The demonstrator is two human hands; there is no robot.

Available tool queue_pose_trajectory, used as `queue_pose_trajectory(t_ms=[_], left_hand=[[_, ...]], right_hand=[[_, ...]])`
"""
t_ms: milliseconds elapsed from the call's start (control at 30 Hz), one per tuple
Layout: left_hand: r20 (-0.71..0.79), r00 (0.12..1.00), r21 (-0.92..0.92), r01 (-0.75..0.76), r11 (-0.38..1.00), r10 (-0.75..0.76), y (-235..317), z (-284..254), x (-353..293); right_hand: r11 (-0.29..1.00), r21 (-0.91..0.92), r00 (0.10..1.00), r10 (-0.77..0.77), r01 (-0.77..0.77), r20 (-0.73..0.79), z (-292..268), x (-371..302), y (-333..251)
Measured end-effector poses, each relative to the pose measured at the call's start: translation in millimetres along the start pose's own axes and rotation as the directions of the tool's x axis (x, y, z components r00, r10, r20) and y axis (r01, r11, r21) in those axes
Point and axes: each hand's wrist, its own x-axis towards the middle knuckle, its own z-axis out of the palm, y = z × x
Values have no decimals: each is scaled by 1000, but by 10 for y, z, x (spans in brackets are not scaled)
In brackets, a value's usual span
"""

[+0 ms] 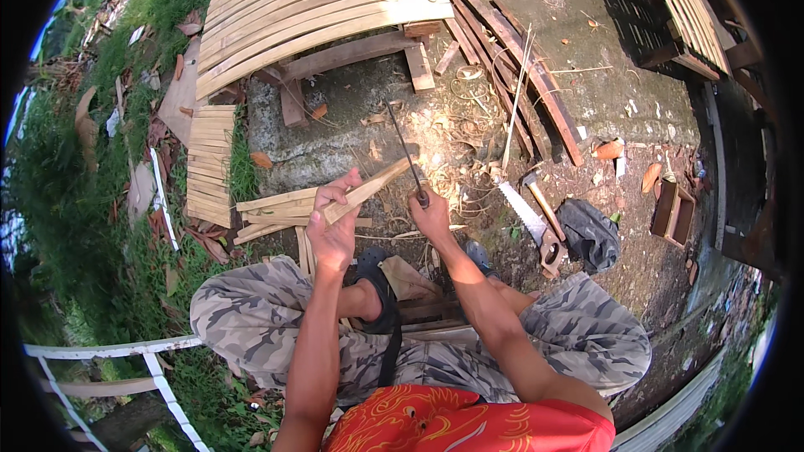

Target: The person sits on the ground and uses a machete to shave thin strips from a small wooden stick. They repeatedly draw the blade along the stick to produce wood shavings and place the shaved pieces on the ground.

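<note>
Littered concrete ground (578,42), grass (67,226), stacked wooden slats (318,8) outdoors

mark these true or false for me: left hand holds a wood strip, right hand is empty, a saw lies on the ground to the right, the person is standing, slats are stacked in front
1. The left hand holds a wood strip. True.
2. The right hand is empty. False: it grips a long dark blade set against the strip.
3. A saw lies on the ground to the person's right. True.
4. The person is standing. False: they sit with bent knees in camouflage trousers.
5. Curved slats are stacked ahead of the person. True.
</note>
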Motion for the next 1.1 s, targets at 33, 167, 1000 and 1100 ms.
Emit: queue_pose_trajectory(t_ms=[33, 167, 1000, 1100], left_hand=[[-6, 1000, -4, 4, 1000, -4, -5, -5, 0], [16, 1000, 25, -19, 1000, 18, -4, 7, 8], [-37, 999, -26, -36, 999, 35, 34, -38, -44], [-11, 999, 31, -46, 998, 46, -12, 6, -60]], right_hand=[[992, 79, 995, -98, 99, -16, 16, 18, 5], [858, -299, 889, 455, -418, 61, 19, 52, 116], [934, -262, 963, 263, -241, 53, -48, -171, 95], [886, -234, 910, 414, -401, 7, -62, -178, 172]])
